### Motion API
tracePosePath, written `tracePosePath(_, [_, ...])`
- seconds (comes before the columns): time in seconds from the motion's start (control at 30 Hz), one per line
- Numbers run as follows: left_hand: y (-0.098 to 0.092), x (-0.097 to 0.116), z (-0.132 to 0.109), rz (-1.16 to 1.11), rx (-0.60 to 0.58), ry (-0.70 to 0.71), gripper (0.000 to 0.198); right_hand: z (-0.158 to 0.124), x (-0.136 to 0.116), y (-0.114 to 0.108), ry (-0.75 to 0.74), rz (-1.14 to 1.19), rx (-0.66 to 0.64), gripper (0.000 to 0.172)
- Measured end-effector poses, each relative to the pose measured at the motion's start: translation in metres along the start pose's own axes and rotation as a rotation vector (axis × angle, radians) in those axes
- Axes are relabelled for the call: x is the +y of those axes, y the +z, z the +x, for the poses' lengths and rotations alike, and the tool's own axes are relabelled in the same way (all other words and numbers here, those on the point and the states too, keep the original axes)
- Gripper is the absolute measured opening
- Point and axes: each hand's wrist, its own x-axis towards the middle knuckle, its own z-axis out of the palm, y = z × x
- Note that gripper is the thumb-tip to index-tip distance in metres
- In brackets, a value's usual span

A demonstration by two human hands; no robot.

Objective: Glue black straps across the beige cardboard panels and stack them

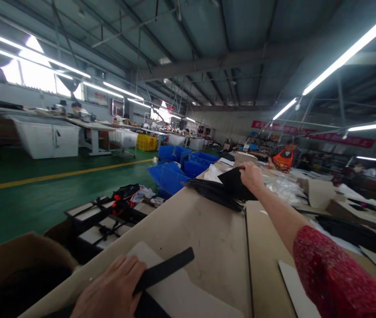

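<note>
My left hand (113,289) rests at the near edge of the tan worktable (204,234), fingers closed over a flat black strip (164,269) that lies across a pale cardboard sheet (181,296). My right arm, in a red patterned sleeve, reaches far across the table. My right hand (250,174) grips a black flat piece (232,181) at the top of a stack of black pieces (214,192).
Blue plastic bins (181,170) stand beyond the table's far left corner. Black-and-white boxes (98,221) and a brown carton (19,265) sit on the green floor at left. A person in an orange apron (283,157) works at the far end. Cardboard pieces (343,203) litter the right side.
</note>
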Motion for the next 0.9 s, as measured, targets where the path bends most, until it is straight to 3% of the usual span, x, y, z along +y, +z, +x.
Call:
tracePosePath(0.13, [-0.031, 0.012, -0.001, -0.042, 0.054, -0.087, 0.036, -0.003, -0.037, -0.068, -0.041, 0.123, 0.137, 0.036])
tracePosePath(0.3, [-0.045, 0.016, -0.008, -0.072, 0.346, -0.021, 0.038, -0.036, -0.079, -0.149, -0.158, 0.263, 0.266, 0.023])
tracePosePath(0.43, [-0.067, 0.021, -0.024, -0.124, 0.578, -0.038, 0.033, -0.111, -0.114, -0.176, -0.328, 0.515, 0.285, 0.014])
tracePosePath(0.5, [-0.084, 0.023, -0.038, -0.144, 0.677, -0.086, 0.031, -0.169, -0.125, -0.177, -0.483, 0.643, 0.120, 0.012])
tracePosePath(0.53, [-0.092, 0.024, -0.045, -0.145, 0.697, -0.104, 0.030, -0.200, -0.128, -0.176, -0.570, 0.673, -0.027, 0.014])
tracePosePath(0.63, [-0.107, 0.022, -0.071, -0.119, 0.605, -0.151, 0.029, -0.285, -0.125, -0.174, -0.720, 0.656, -0.465, 0.021])
tracePosePath(0.7, [-0.108, 0.021, -0.089, -0.092, 0.457, -0.205, 0.029, -0.320, -0.119, -0.172, -0.728, 0.614, -0.613, 0.025])
tracePosePath(0.8, [-0.103, 0.025, -0.112, -0.056, 0.277, -0.265, 0.028, -0.340, -0.116, -0.171, -0.699, 0.636, -0.636, 0.027])
tracePosePath(0.9, [-0.099, 0.033, -0.124, -0.033, 0.204, -0.289, 0.026, -0.341, -0.125, -0.172, -0.687, 0.767, -0.542, 0.024])
